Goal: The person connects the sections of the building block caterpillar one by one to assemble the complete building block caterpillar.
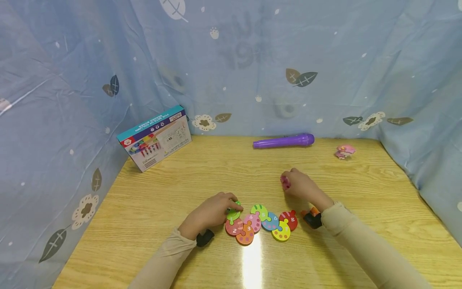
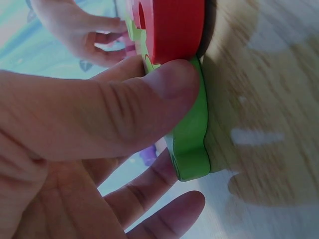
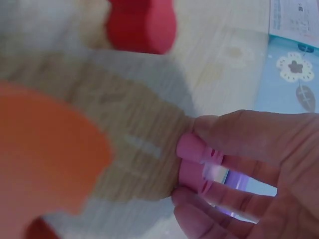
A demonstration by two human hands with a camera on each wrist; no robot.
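A wooden caterpillar puzzle of joined, numbered round pieces (image 1: 246,237) lies across the table in front of me. At its left end my left hand (image 1: 213,209) pinches the green head piece (image 2: 192,124), thumb against its side edge; the red piece (image 2: 177,30) adjoins it. Beyond the puzzle's right end, my right hand (image 1: 300,185) grips a small pink toy (image 3: 192,162) between thumb and fingers, low at the tabletop. The toy's exact kind is mostly hidden by the fingers. An orange object (image 1: 315,210) sits under the right wrist, partly covered by the black wrist camera.
A purple toy microphone (image 1: 285,141) lies at the back. Right of it is a small pink figure (image 1: 345,151). A printed beaded-boxes carton (image 1: 157,138) stands at the back left. Blue patterned cloth (image 1: 234,68) hangs around the wooden table (image 1: 144,224).
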